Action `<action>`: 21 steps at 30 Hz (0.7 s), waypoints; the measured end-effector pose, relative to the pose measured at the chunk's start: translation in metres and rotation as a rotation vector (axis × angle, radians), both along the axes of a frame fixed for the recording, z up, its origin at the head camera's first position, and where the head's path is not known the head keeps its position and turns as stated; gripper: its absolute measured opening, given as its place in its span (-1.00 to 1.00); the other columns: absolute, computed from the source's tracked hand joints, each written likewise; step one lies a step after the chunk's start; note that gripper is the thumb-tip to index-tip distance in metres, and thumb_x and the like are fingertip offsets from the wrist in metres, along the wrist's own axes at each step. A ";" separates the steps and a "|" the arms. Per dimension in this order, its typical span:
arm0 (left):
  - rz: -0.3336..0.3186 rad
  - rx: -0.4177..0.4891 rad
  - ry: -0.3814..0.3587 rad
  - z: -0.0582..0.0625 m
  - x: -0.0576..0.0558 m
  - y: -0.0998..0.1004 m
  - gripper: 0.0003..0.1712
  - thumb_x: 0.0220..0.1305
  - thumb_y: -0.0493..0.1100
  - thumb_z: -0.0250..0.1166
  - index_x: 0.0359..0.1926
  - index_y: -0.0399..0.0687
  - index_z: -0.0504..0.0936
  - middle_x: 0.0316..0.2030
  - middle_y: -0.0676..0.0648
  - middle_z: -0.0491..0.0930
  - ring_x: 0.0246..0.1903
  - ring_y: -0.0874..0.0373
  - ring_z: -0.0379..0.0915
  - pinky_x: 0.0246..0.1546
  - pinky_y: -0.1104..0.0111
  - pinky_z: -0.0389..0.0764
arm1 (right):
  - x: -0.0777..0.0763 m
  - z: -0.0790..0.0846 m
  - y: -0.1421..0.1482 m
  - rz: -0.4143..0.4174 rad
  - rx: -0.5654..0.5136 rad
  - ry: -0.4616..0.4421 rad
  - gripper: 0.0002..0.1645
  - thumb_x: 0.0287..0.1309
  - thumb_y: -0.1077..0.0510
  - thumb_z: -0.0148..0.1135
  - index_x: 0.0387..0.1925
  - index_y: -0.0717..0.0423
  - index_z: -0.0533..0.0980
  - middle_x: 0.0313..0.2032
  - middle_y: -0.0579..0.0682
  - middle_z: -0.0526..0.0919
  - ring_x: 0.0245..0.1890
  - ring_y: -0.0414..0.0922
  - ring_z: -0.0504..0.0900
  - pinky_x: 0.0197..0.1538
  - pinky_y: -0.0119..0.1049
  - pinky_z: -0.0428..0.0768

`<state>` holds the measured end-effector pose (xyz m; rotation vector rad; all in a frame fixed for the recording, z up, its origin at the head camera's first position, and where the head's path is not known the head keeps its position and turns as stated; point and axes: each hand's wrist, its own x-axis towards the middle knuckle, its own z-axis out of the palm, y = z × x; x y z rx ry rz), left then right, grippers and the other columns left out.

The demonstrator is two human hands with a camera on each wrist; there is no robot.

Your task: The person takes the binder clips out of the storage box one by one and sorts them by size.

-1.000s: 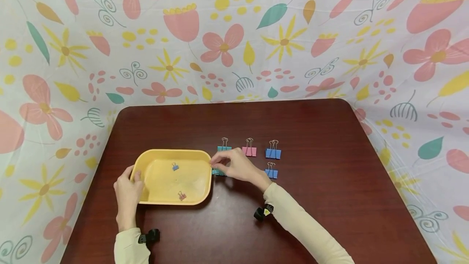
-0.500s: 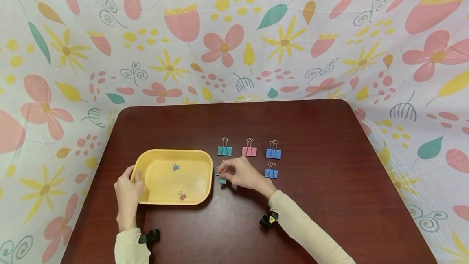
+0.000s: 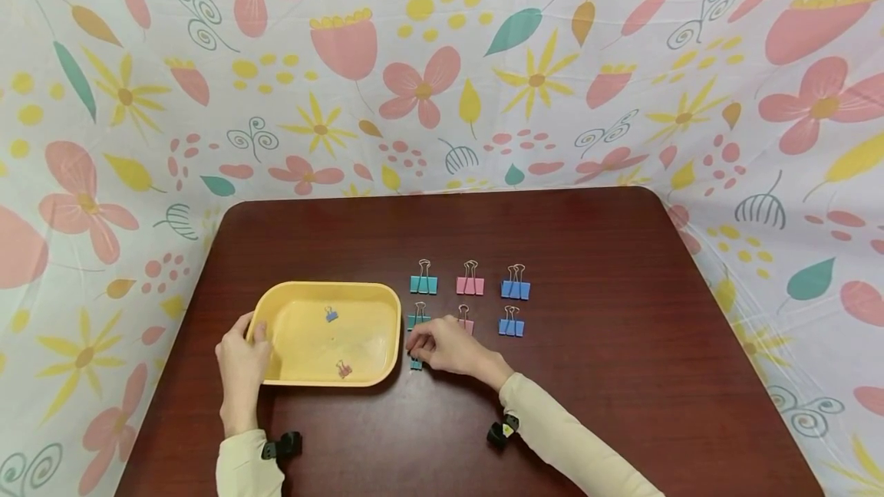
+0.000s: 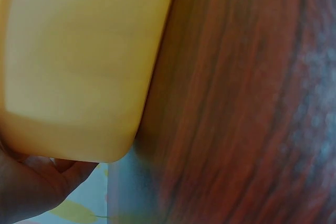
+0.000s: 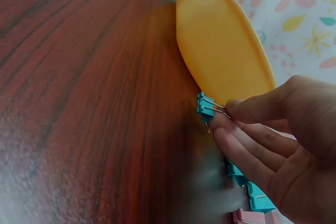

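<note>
My left hand (image 3: 242, 359) grips the left end of a yellow tray (image 3: 324, 383), thumb over the rim. Between the thumb and fingers of my right hand (image 3: 449, 345) is a small teal binder clip (image 5: 206, 106), pinched by its wire handle. In the head view this clip shows just below the fingertips, close to the tray's right side. Inside the tray lie a small blue binder clip (image 3: 331, 315) and a small pink binder clip (image 3: 343, 368). Beyond my right hand is a medium teal binder clip (image 3: 417, 320); a medium pink binder clip (image 3: 467, 325) is partly hidden by the hand.
A back row holds a large teal binder clip (image 3: 423, 284), a large pink binder clip (image 3: 470, 286) and a large blue binder clip (image 3: 515, 290). A medium blue binder clip (image 3: 511, 327) sits below the last. Flowered cloth (image 3: 421, 144) hangs behind the dark wooden table (image 3: 621, 313).
My right hand has moved from the tray's right rim toward the front of the table, carrying the small teal binder clip. The medium clips have come into sight. My left hand has stayed put.
</note>
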<state>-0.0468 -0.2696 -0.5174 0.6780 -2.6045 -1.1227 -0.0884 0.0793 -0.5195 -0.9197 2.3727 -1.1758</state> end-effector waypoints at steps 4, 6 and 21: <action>0.000 0.002 -0.005 0.001 0.000 0.000 -0.61 0.48 -0.21 0.11 0.21 -0.28 0.58 0.11 -0.50 0.58 0.11 -0.47 0.43 0.06 -0.22 0.46 | 0.001 -0.002 -0.002 0.001 0.009 0.011 -0.90 0.20 0.35 0.35 -0.25 0.17 0.71 -0.38 -0.03 0.78 -0.40 -0.35 0.69 -0.27 -0.55 0.62; 0.000 0.003 -0.009 0.001 0.000 0.000 -0.61 0.48 -0.21 0.11 0.21 -0.28 0.58 0.12 -0.49 0.57 0.12 -0.47 0.42 0.08 -0.23 0.45 | 0.001 -0.003 -0.003 0.004 0.016 0.011 -0.89 0.21 0.34 0.34 -0.25 0.16 0.71 -0.38 -0.05 0.79 -0.40 -0.35 0.69 -0.27 -0.55 0.61; 0.006 0.007 -0.002 -0.001 0.000 0.000 -0.61 0.47 -0.21 0.11 0.21 -0.28 0.58 0.11 -0.49 0.58 0.11 -0.45 0.43 0.09 -0.21 0.45 | -0.002 0.005 -0.001 0.062 0.011 0.032 -0.90 0.23 0.25 0.39 -0.21 0.09 0.72 -0.31 -0.07 0.80 -0.37 -0.39 0.69 -0.23 -0.55 0.62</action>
